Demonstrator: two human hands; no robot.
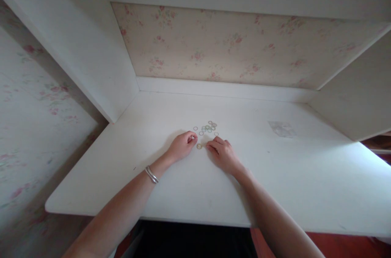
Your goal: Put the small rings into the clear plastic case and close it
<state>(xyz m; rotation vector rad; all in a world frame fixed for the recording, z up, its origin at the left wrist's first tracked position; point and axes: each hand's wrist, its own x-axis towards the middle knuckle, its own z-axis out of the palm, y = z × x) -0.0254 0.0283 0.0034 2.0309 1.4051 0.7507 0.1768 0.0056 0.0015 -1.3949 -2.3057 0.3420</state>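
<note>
Between my two hands, a yellowish ring (199, 146) lies flat on the white desk. My left hand (182, 145) rests at its left, thumb and fingers pinched together; whatever they hold, if anything, is too small to make out. On the other side, my right hand (222, 154) has its fingers curled down with the tips close to the ring, and I cannot see what is in them. Just beyond the hands lies a loose cluster of small thin rings (208, 128), pale green and greyish, some overlapping. One single ring (195, 128) sits left of the cluster, and another ring (216, 134) near my right knuckles.
A clear crumpled plastic bag (281, 129) lies on the right part of the white desk (171, 197). White side panels (100, 54) and a low back ledge (226, 88) enclose the desk, with an overhead panel above. The desk's front edge runs beneath my forearms.
</note>
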